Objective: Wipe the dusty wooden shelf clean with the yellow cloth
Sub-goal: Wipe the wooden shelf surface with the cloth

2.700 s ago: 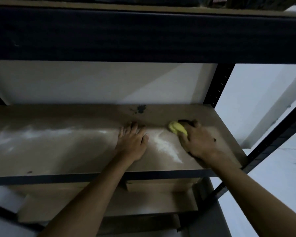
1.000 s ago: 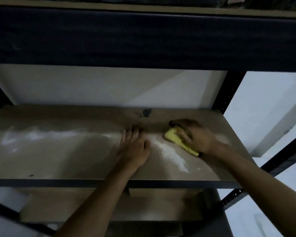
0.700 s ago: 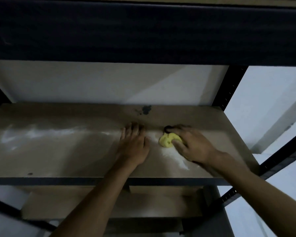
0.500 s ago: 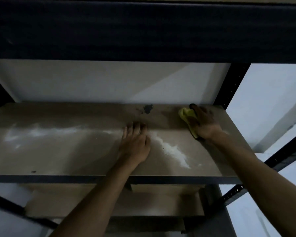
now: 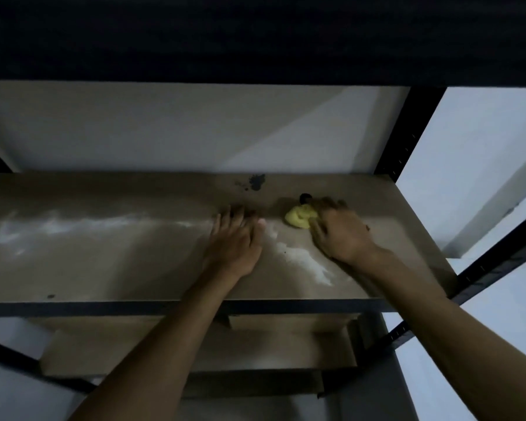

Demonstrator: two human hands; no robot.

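The wooden shelf (image 5: pixel 104 262) runs across the middle of the view, with white dust (image 5: pixel 307 262) smeared near its right front and a paler streak along the left. My right hand (image 5: pixel 340 235) presses a bunched yellow cloth (image 5: pixel 299 216) onto the board at the right; most of the cloth lies under my fingers. My left hand (image 5: pixel 234 241) rests flat on the shelf, palm down, just left of the cloth and holding nothing.
A dark stain (image 5: pixel 257 181) marks the board near the back wall. A black beam (image 5: pixel 255 38) of the upper shelf hangs overhead. A black upright post (image 5: pixel 407 132) stands at the back right. A lower shelf (image 5: pixel 195 344) lies below.
My right hand has pulled the cloth from the back right corner forward and left, toward my left hand. The cloth is now bunched. My left hand has stayed in place.
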